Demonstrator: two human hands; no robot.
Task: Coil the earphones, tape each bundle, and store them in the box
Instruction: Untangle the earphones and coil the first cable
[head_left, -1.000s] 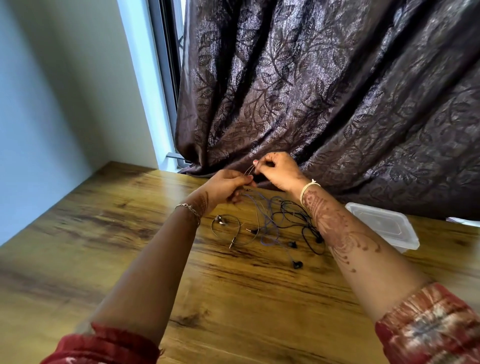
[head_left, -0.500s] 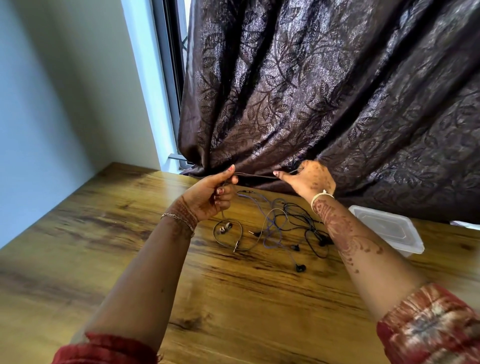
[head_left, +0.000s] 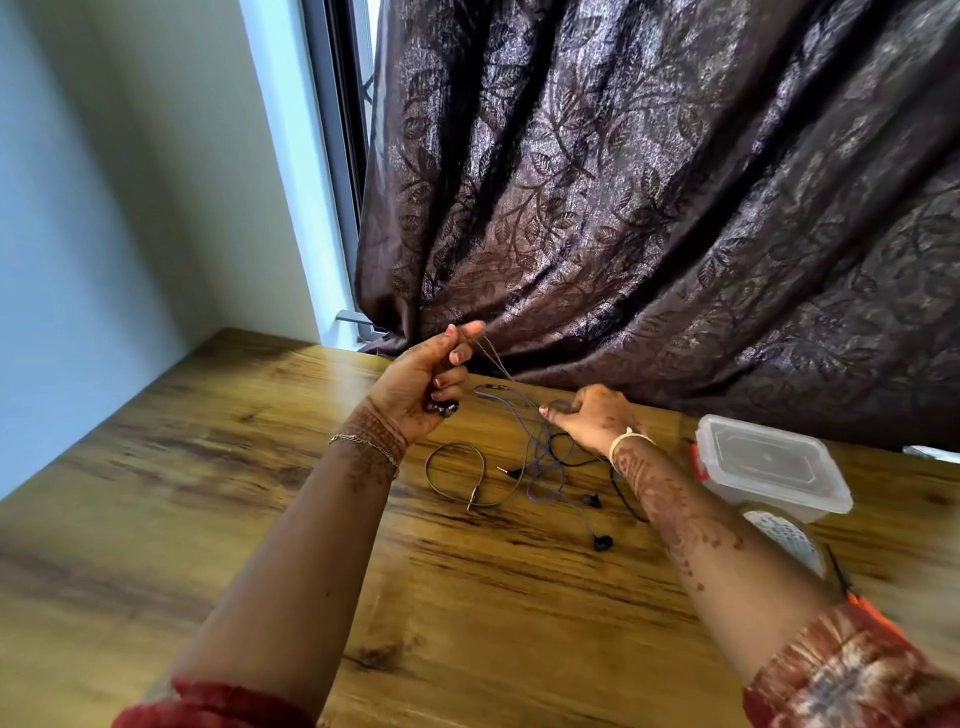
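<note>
My left hand is raised above the wooden table and grips a thin grey earphone cable, with its dark earbuds tucked under the curled fingers. The cable runs down and right to my right hand, which pinches it low over the table. The rest of that cable lies in a loop ending in a jack. A tangle of blue and black earphones lies beneath my right hand. A clear plastic box with its lid on stands at the right.
A dark patterned curtain hangs along the table's back edge, touching it. A window frame and a pale wall are at the left. A white roll of tape and orange-handled scissors lie in front of the box.
My left hand has risen and drawn the earbuds into its palm. My right hand has dropped from the curtain down to the table, so the cable between them now slants down.
</note>
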